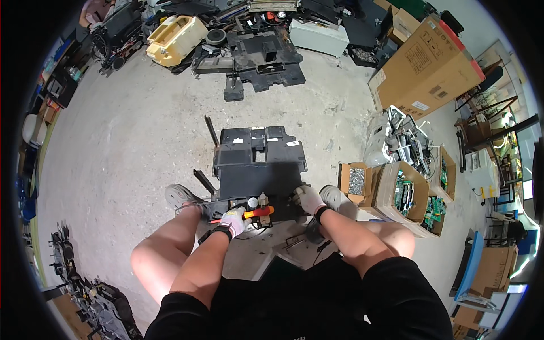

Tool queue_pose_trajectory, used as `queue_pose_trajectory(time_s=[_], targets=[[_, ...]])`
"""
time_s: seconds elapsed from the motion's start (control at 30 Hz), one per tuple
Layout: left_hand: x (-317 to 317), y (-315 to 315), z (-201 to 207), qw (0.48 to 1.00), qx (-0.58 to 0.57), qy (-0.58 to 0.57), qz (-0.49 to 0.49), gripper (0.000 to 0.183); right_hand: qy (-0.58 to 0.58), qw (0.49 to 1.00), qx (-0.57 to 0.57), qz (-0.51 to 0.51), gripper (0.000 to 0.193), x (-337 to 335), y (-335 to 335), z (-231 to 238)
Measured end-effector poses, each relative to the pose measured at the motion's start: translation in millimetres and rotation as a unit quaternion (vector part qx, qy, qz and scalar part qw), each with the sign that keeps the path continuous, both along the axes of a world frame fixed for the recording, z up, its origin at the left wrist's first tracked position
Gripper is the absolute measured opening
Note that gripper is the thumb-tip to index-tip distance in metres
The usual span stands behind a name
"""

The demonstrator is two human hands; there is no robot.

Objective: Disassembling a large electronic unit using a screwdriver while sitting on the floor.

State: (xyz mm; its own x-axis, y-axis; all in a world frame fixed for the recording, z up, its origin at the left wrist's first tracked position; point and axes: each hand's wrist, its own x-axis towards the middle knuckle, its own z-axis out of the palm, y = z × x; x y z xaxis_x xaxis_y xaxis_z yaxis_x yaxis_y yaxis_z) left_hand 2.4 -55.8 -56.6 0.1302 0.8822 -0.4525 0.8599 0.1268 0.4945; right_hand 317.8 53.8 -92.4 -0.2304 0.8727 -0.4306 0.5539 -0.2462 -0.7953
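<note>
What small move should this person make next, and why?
Perhaps turn the screwdriver tip-down toward the black unit. The left hand appears to grip it sideways, its red-and-yellow handle pointing right, so it doesn't look positioned for use. The right hand is at the unit's near right side and could steady it.

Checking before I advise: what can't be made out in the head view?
Head view:
Middle of the screwdriver: hidden by left hand.
Grip of the right hand: too small, dark.
Contents beneath circuit boards: hidden by them.
Type of metal pieces: too small.
Other person: cut off by top edge.
</note>
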Motion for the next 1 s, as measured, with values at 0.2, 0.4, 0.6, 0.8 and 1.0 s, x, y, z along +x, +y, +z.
queue_pose_trajectory(time_s=[0.2,0.4,0.6,0.8,1.0], targets=[[-5,-5,3,1.0,-0.013,-0.007,0.016,0.042,0.247,0.921,-0.181,-0.239,0.032,-5,4,15],[-5,-4,-3,1.0,-0.017,-0.001,0.014,0.043,0.132,0.974,-0.135,-0.125,0.032,-1,14,22],[-3,-2,-2,1.0,0.004,-0.005,0.002,0.039,0.116,0.976,-0.146,-0.11,0.031,-6,7,18],[-4,-6,-2,0.997,0.07,-0.014,0.002,0.038,0.084,0.988,-0.12,-0.05,0.033,-12,14,12],[11,-2,50,0.998,-0.006,-0.005,-0.055,0.043,-0.147,0.958,0.193,0.154,0.038,-18,14,19]])
